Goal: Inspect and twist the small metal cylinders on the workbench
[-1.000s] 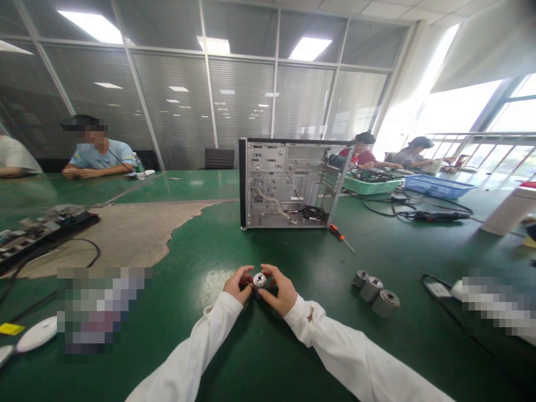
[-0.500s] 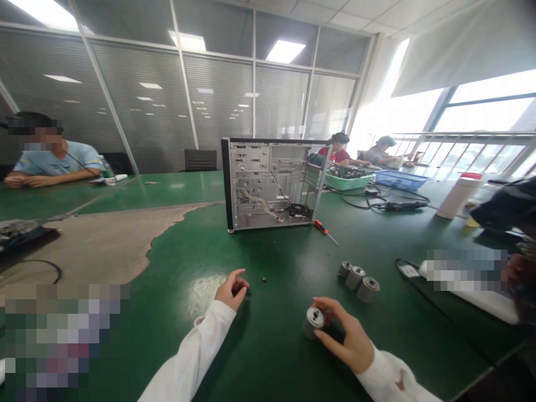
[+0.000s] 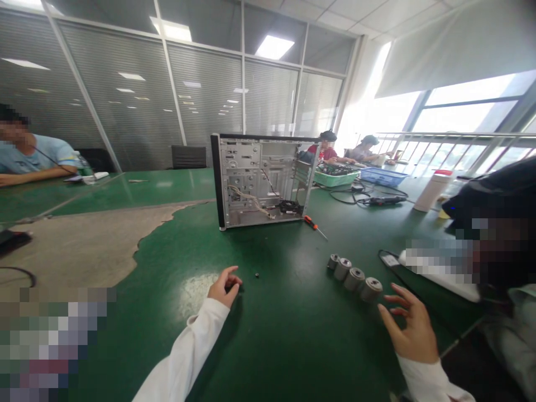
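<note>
Several grey metal cylinders stand in a slanting row on the green table at the right, the nearest cylinder (image 3: 371, 290) being at the front end. Just right of it is my right hand (image 3: 412, 326), its fingers apart and nothing between them. My left hand (image 3: 225, 286) rests over the table left of centre, fingers curved and spread, with nothing in it. A tiny dark part (image 3: 257, 274) lies to the right of that hand. Behind both hands stands an open computer case (image 3: 268, 181), upright, with cables and a black fan inside.
An orange-handled screwdriver (image 3: 310, 222) lies by the case's right corner. Farther back are a green basket (image 3: 337, 177), a blue basket (image 3: 383, 176) and black cables. A white bottle (image 3: 432, 191) stands at the right, near a person in dark clothing. Other people sit at the far left and back.
My right hand has moved right and let go of the cylinder it held, which now stands at the near end of the row. The view has turned slightly right.
</note>
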The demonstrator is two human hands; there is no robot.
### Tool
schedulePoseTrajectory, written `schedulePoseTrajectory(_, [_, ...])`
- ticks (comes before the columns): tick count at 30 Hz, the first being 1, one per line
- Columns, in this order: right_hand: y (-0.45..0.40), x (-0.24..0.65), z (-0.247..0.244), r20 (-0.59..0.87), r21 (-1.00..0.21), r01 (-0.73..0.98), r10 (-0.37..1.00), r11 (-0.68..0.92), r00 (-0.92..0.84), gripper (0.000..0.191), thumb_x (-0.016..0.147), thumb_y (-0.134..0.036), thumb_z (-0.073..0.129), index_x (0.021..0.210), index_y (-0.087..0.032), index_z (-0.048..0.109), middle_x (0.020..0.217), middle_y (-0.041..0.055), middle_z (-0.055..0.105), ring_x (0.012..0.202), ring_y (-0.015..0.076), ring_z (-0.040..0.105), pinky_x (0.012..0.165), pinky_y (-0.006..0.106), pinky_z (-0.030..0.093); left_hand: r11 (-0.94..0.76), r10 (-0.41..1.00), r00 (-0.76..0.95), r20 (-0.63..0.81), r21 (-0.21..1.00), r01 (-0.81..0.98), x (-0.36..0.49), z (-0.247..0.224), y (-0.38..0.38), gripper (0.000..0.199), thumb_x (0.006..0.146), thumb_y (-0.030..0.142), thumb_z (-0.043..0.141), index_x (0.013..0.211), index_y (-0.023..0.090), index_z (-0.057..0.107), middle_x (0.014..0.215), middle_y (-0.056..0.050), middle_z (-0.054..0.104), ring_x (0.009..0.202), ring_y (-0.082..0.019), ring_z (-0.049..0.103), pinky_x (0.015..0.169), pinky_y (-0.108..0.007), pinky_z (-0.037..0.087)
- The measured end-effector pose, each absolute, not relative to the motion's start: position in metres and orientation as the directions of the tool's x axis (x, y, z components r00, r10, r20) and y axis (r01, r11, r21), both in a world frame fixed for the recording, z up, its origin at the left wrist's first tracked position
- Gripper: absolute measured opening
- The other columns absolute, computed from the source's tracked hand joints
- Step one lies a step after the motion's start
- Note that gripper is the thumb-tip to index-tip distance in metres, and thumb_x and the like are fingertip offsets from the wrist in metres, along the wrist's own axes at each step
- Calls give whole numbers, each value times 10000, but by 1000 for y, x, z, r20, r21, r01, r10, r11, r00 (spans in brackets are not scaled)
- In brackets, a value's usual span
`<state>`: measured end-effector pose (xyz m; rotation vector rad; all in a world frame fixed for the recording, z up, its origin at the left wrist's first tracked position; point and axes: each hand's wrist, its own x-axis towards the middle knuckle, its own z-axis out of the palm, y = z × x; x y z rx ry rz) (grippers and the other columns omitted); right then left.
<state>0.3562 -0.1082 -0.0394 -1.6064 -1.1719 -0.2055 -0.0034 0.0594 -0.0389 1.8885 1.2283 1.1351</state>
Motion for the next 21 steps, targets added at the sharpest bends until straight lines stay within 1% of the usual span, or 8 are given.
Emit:
schedulePoseTrajectory(2, [-104,327,-27,701,-500,853,650,153,294,436,701,-278,497,1120,-197,404,1131,130,431,907,232,509,674,354,467,-382,923,204,325,832,403,-3,-38,59,375,641,200,441,1014,168,444,695,1,613,666,-129,575,711,-283,439])
schedulePoseTrajectory(4, [-97,292,-16,591,-410,869,807,277,22,414,733,-235,449,1143,-213,390,1158,115,424,1055,245,417,803,394,420,-377,925,204,320,835,401,-3,-37,59,377,639,205,446,1014,173,445,697,5,613,665,-130,577,714,-284,440])
schedulePoseTrajectory(7, [-74,241,-6,401,-343,861,888,375,-227,525,730,-243,460,1230,-217,303,1246,111,350,1125,249,342,893,421,341,-369,928,203,311,841,395,-4,-38,60,382,638,216,444,1017,173,444,696,4,614,671,-134,579,726,-292,436])
schedulePoseTrajectory(10, [-39,203,0,349,-288,846,872,449,-344,568,729,-255,464,1257,-220,256,1294,108,282,1151,248,296,898,417,318,-367,929,209,307,848,383,-4,-39,61,383,637,219,441,1018,175,440,697,1,613,664,-134,579,721,-295,437])
schedulePoseTrajectory(12, [-15,184,2,354,-237,837,846,493,-399,534,738,-249,455,1243,-233,282,1297,105,276,1146,248,292,884,421,317,-367,928,214,306,852,374,-3,-41,62,384,635,216,441,1017,177,441,700,1,611,658,-133,579,715,-292,439])
schedulePoseTrajectory(15, [16,165,-1,383,-176,821,806,542,-450,421,754,-209,433,1171,-247,388,1246,91,354,1093,234,346,847,411,340,-376,924,217,315,851,367,-3,-42,63,387,636,207,436,1020,165,442,695,-2,607,655,-133,581,712,-290,443])
schedulePoseTrajectory(18, [32,155,-9,415,-149,786,759,600,-502,304,764,-151,406,1043,-219,505,1109,69,485,999,200,415,810,355,374,-392,918,218,331,842,371,-3,-43,63,378,636,191,439,1013,158,447,686,-1,607,653,-130,582,707,-282,451])
schedulePoseTrajectory(21, [30,159,-17,441,-146,739,712,658,-546,274,774,-97,364,952,-187,552,984,58,548,923,168,451,784,294,398,-398,916,215,338,835,381,-4,-42,63,364,636,187,448,1000,175,453,686,9,609,661,-127,584,708,-275,455])
